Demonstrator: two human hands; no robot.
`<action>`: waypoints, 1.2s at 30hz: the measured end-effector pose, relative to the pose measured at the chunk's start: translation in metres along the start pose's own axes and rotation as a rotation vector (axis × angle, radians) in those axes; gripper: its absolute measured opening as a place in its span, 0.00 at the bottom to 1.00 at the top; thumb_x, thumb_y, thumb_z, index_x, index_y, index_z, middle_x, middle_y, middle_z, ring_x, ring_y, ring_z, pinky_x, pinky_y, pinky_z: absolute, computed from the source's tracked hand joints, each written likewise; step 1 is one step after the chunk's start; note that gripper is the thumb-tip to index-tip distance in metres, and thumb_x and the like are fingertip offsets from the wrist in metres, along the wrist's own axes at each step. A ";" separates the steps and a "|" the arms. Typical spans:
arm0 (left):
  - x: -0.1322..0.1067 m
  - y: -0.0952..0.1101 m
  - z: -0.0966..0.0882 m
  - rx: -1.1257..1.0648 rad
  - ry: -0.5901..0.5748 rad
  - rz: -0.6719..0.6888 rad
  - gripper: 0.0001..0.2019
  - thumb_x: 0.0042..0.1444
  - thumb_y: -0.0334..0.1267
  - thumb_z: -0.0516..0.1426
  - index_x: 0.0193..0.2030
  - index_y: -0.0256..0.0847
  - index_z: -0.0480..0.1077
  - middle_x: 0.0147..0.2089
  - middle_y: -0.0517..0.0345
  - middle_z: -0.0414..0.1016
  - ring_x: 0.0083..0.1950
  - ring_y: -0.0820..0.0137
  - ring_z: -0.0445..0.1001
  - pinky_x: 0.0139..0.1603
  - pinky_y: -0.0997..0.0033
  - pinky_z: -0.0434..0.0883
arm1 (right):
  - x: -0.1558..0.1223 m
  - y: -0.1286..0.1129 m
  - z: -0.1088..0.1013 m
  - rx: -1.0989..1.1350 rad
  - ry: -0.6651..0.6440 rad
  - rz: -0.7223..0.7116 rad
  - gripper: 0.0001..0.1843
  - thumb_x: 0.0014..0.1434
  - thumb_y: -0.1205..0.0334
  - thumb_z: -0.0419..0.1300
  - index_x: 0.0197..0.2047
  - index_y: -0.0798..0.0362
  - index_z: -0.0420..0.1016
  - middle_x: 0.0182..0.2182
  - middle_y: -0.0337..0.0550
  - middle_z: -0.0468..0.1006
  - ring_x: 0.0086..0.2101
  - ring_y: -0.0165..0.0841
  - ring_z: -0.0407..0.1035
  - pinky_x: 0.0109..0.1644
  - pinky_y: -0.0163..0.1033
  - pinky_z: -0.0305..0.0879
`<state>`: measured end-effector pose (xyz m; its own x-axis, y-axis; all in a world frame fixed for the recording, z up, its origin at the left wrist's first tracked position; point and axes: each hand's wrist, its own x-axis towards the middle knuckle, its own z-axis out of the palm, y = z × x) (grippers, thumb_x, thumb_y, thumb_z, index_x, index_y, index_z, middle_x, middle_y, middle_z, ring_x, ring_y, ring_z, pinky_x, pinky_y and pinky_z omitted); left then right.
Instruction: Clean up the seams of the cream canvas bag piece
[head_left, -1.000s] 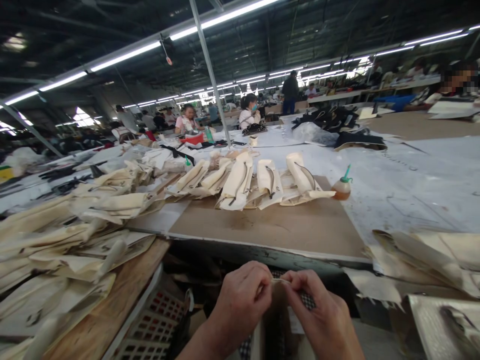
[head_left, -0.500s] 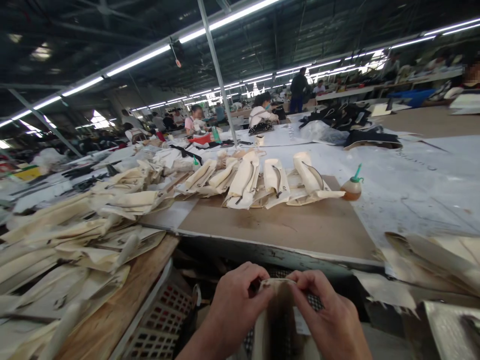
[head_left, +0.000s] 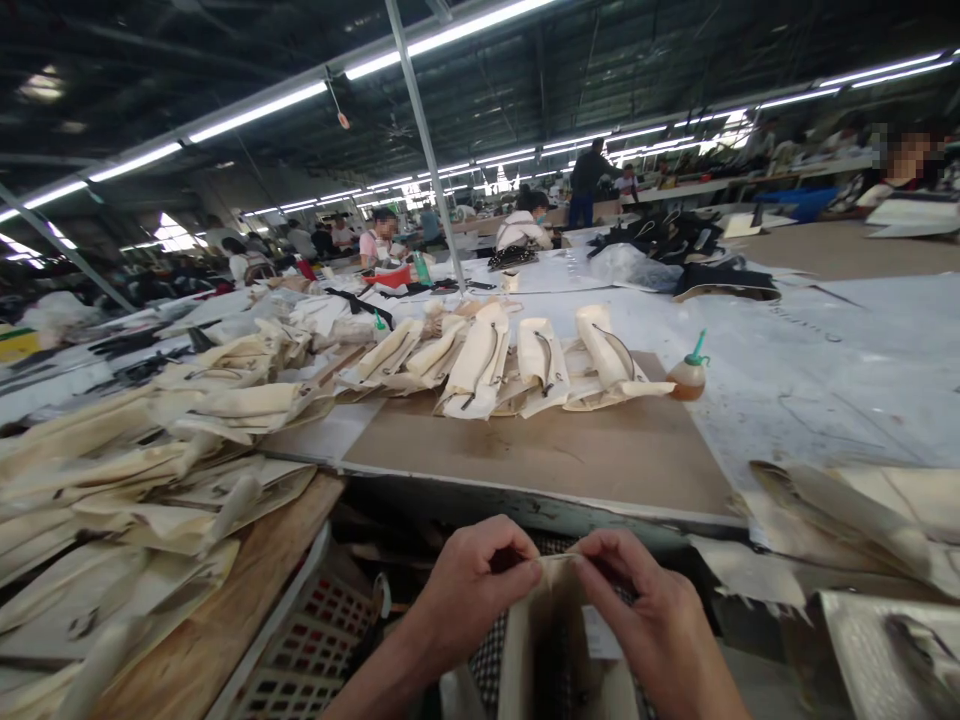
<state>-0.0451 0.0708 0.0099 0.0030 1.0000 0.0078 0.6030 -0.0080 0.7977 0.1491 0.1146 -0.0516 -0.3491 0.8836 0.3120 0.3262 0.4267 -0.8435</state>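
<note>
At the bottom middle, a cream bag piece (head_left: pixel 523 640) stands on edge, its dark inside facing up and a small white label (head_left: pixel 600 634) within. My left hand (head_left: pixel 480 580) pinches its far top edge between thumb and fingers. Just to the right, my right hand (head_left: pixel 645 600) pinches the same edge, with a short stretch of it showing between the two hands. The lower part of the piece runs out of view. Under it shows a black-and-white checked cloth (head_left: pixel 487 655).
Several cream bag pieces with dark zips (head_left: pixel 477 360) lie on a brown board (head_left: pixel 525 450) ahead. A bottle of amber liquid (head_left: pixel 688 376) stands to their right. More cream pieces (head_left: pixel 157 480) heap at left, above a white plastic basket (head_left: pixel 300 640). Several people work farther back.
My hands stay on the bag piece's edge, and my left hand has shifted slightly, its fingertips closer to the rim. The view has turned a little to the right, so the background slides left.
</note>
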 end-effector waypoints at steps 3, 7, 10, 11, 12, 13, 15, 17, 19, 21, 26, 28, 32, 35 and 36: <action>0.002 0.002 0.001 0.183 -0.019 0.098 0.07 0.56 0.28 0.58 0.39 0.41 0.76 0.33 0.63 0.72 0.34 0.72 0.70 0.34 0.75 0.62 | 0.002 -0.001 -0.003 -0.060 -0.056 -0.087 0.07 0.66 0.59 0.55 0.44 0.44 0.75 0.33 0.30 0.83 0.32 0.26 0.78 0.38 0.25 0.70; 0.006 0.007 0.003 0.461 -0.043 0.215 0.05 0.57 0.28 0.60 0.38 0.43 0.75 0.33 0.64 0.71 0.35 0.72 0.71 0.35 0.74 0.61 | 0.003 -0.002 0.000 -0.065 -0.036 -0.158 0.08 0.66 0.61 0.56 0.45 0.44 0.76 0.38 0.32 0.84 0.35 0.27 0.79 0.40 0.25 0.71; 0.010 0.006 0.005 0.589 -0.036 0.299 0.05 0.57 0.29 0.61 0.31 0.41 0.72 0.31 0.65 0.70 0.34 0.72 0.71 0.32 0.72 0.60 | 0.002 -0.002 0.005 -0.070 -0.026 -0.160 0.07 0.65 0.61 0.57 0.44 0.45 0.76 0.36 0.32 0.84 0.34 0.28 0.79 0.39 0.26 0.71; 0.010 0.004 0.006 0.606 -0.030 0.334 0.06 0.58 0.29 0.61 0.30 0.40 0.71 0.30 0.65 0.70 0.33 0.73 0.70 0.32 0.72 0.59 | 0.002 -0.002 0.007 -0.072 -0.023 -0.142 0.08 0.65 0.61 0.57 0.44 0.45 0.77 0.36 0.33 0.84 0.34 0.28 0.79 0.39 0.26 0.71; 0.011 0.002 0.007 0.611 -0.022 0.371 0.07 0.58 0.28 0.60 0.30 0.40 0.71 0.30 0.65 0.70 0.33 0.73 0.70 0.31 0.72 0.59 | 0.002 -0.002 0.008 -0.073 -0.014 -0.118 0.08 0.65 0.60 0.57 0.44 0.45 0.77 0.36 0.33 0.84 0.34 0.29 0.79 0.39 0.27 0.71; 0.011 0.000 0.007 0.606 -0.013 0.404 0.08 0.59 0.28 0.59 0.29 0.40 0.70 0.29 0.65 0.69 0.32 0.73 0.70 0.31 0.71 0.59 | 0.001 -0.003 0.009 -0.076 -0.007 -0.097 0.08 0.65 0.59 0.57 0.44 0.46 0.78 0.36 0.34 0.84 0.34 0.30 0.79 0.40 0.28 0.72; 0.010 -0.005 0.008 0.580 0.008 0.465 0.09 0.61 0.29 0.57 0.29 0.39 0.69 0.29 0.64 0.68 0.32 0.73 0.69 0.30 0.71 0.59 | 0.001 -0.004 0.009 -0.088 -0.012 -0.098 0.10 0.66 0.59 0.56 0.44 0.47 0.78 0.37 0.37 0.84 0.35 0.31 0.79 0.42 0.29 0.72; 0.010 -0.009 0.008 0.557 0.031 0.510 0.11 0.64 0.30 0.55 0.29 0.39 0.68 0.28 0.64 0.68 0.31 0.73 0.68 0.30 0.71 0.59 | 0.001 -0.006 0.008 -0.106 -0.037 -0.137 0.11 0.67 0.60 0.54 0.44 0.48 0.78 0.37 0.39 0.84 0.36 0.31 0.79 0.43 0.29 0.72; 0.010 -0.013 0.008 0.563 0.041 0.551 0.13 0.66 0.31 0.52 0.28 0.39 0.67 0.28 0.63 0.67 0.31 0.72 0.67 0.29 0.70 0.59 | 0.002 -0.009 0.007 -0.122 -0.060 -0.181 0.11 0.68 0.62 0.52 0.40 0.49 0.77 0.35 0.40 0.82 0.36 0.31 0.78 0.43 0.30 0.71; 0.010 -0.014 0.008 0.590 0.030 0.574 0.15 0.68 0.32 0.50 0.28 0.39 0.65 0.28 0.62 0.67 0.30 0.72 0.67 0.29 0.69 0.58 | 0.003 -0.012 0.007 -0.137 -0.066 -0.213 0.12 0.68 0.63 0.51 0.37 0.50 0.75 0.33 0.40 0.80 0.36 0.31 0.77 0.44 0.31 0.71; 0.011 -0.015 0.009 0.584 0.027 0.567 0.16 0.68 0.31 0.49 0.27 0.39 0.65 0.28 0.62 0.67 0.30 0.72 0.66 0.29 0.69 0.58 | 0.004 -0.013 0.010 -0.118 -0.069 -0.237 0.11 0.69 0.65 0.50 0.42 0.51 0.74 0.34 0.42 0.78 0.37 0.32 0.75 0.45 0.33 0.71; 0.011 -0.014 0.007 0.506 0.019 0.483 0.15 0.66 0.30 0.52 0.26 0.38 0.66 0.27 0.63 0.67 0.29 0.73 0.66 0.29 0.72 0.59 | 0.007 -0.013 0.012 -0.119 -0.081 -0.234 0.11 0.68 0.65 0.50 0.41 0.51 0.74 0.35 0.42 0.78 0.36 0.32 0.75 0.44 0.34 0.72; 0.009 -0.011 -0.002 0.411 -0.034 0.280 0.10 0.62 0.29 0.57 0.29 0.39 0.70 0.29 0.64 0.71 0.32 0.74 0.70 0.32 0.76 0.63 | 0.014 -0.014 0.017 -0.160 -0.113 -0.203 0.12 0.68 0.64 0.49 0.38 0.51 0.74 0.34 0.43 0.79 0.35 0.34 0.74 0.41 0.38 0.72; 0.002 -0.008 -0.007 0.498 -0.004 0.262 0.04 0.61 0.31 0.58 0.36 0.41 0.74 0.33 0.61 0.75 0.36 0.70 0.74 0.36 0.73 0.66 | 0.016 -0.016 0.023 -0.178 -0.114 -0.198 0.13 0.67 0.64 0.49 0.39 0.51 0.75 0.34 0.44 0.79 0.35 0.36 0.75 0.41 0.41 0.72; -0.001 -0.007 -0.007 0.554 0.019 0.286 0.04 0.62 0.31 0.57 0.38 0.41 0.74 0.34 0.60 0.76 0.37 0.68 0.74 0.37 0.72 0.67 | 0.015 -0.016 0.025 -0.179 -0.111 -0.198 0.13 0.67 0.64 0.49 0.39 0.52 0.75 0.34 0.44 0.79 0.35 0.37 0.75 0.41 0.42 0.73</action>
<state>-0.0550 0.0702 0.0081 0.2144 0.9583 0.1892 0.9048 -0.2678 0.3312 0.1163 0.1162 -0.0441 -0.5120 0.7574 0.4051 0.3888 0.6249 -0.6770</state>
